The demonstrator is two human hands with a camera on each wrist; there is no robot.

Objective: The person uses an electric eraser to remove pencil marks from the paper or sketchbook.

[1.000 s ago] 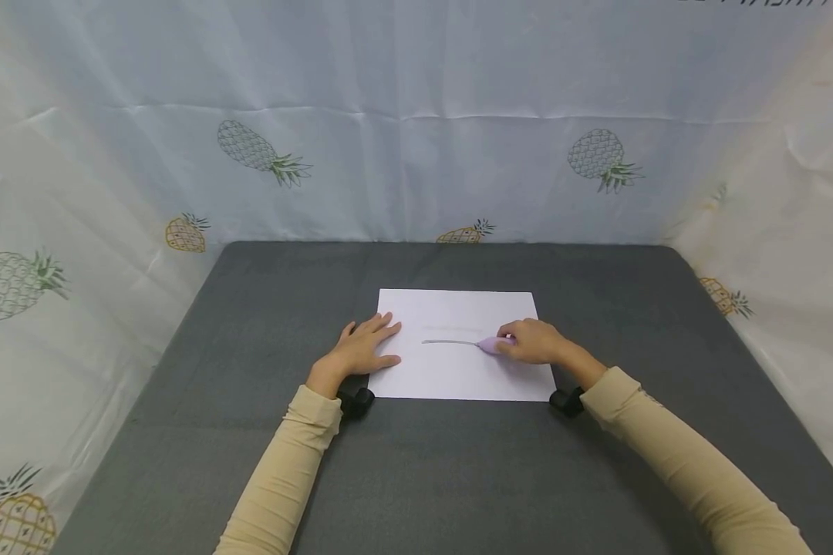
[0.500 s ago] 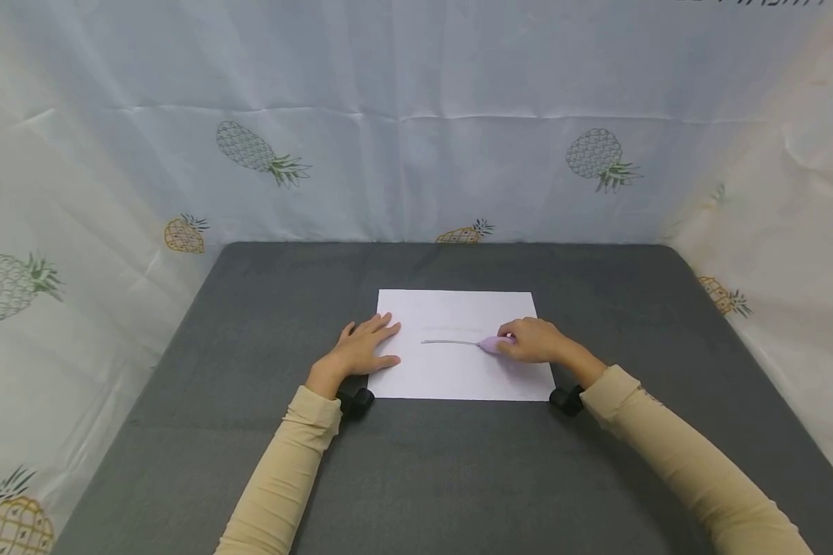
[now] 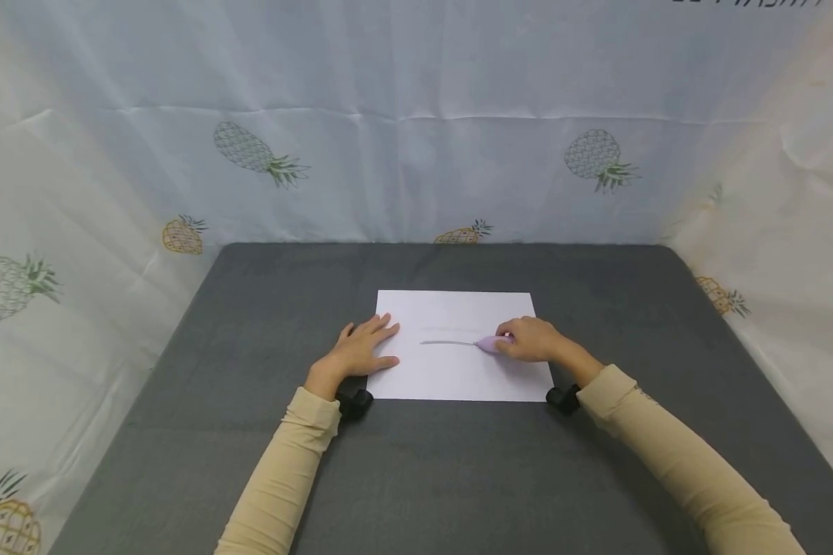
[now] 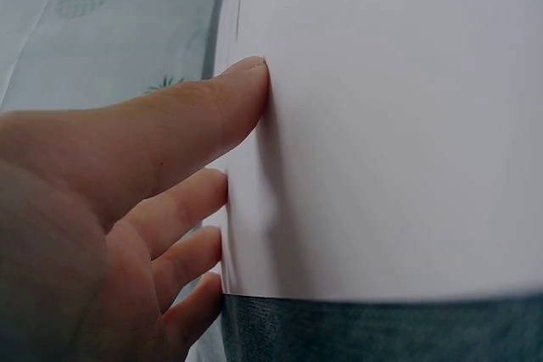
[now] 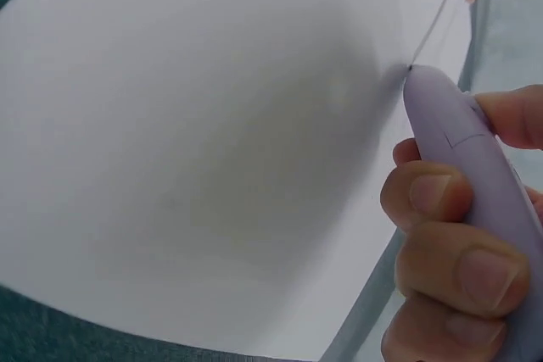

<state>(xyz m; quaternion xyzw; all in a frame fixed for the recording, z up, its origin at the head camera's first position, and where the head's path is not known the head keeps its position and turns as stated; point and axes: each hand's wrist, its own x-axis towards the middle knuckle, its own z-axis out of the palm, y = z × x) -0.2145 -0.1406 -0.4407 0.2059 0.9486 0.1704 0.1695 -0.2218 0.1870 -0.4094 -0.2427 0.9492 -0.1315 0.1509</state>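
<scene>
A white sheet of paper [image 3: 458, 362] lies on the dark grey table [image 3: 250, 308]. My left hand [image 3: 361, 351] rests flat on the sheet's left edge, fingers straight [image 4: 195, 116] against the paper [image 4: 382, 125]. My right hand [image 3: 531, 341] grips a lilac pen-like tool [image 3: 489, 344] with its tip on the paper. A thin grey line [image 3: 447, 342] runs left from the tip. In the right wrist view the tool [image 5: 462, 142] is pinched between thumb and curled fingers [image 5: 433, 201], its point touching the paper [image 5: 212, 125].
A pale cloth printed with pineapples [image 3: 416, 116] walls the table at the back and on both sides. A black wrist camera mount [image 3: 355, 402] sits under each sleeve. Bare grey tabletop surrounds the sheet.
</scene>
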